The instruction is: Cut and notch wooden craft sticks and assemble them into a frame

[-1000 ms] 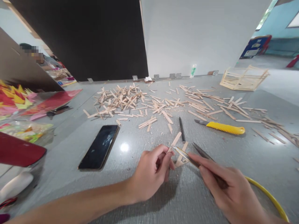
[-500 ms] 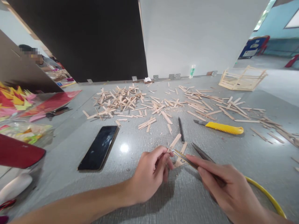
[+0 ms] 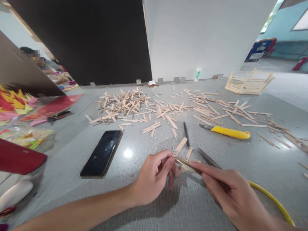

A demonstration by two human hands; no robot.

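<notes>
My left hand [image 3: 154, 176] is closed in a pinch on a wooden craft stick [image 3: 180, 146], whose rounded end points up and away. Small dark marks show on the stick near my fingertips. From the right, my right hand [image 3: 233, 192] grips a slim metal tool [image 3: 189, 164] with its narrow tip against the stick; its exact kind is unclear. More craft sticks [image 3: 188, 155] lie just behind the tool. Under my right hand rest dark pointed blades [image 3: 209, 158], and a yellow loop [image 3: 271, 197], perhaps their handle, curves out beyond it. A black pen-like rod [image 3: 186, 134] lies ahead.
A yellow utility knife [image 3: 229, 132] lies to the right, blade out. Heaps of craft sticks [image 3: 125, 102] cover the far middle. A phone [image 3: 101, 154] lies left. A stick frame [image 3: 250, 82] and a glue stick [image 3: 197, 74] stand near the white panel [image 3: 204, 35]. Another person sits far left.
The tool's tip has shifted slightly down along the stick, and my right hand has moved a little left. My left hand's lower fingers have opened slightly.
</notes>
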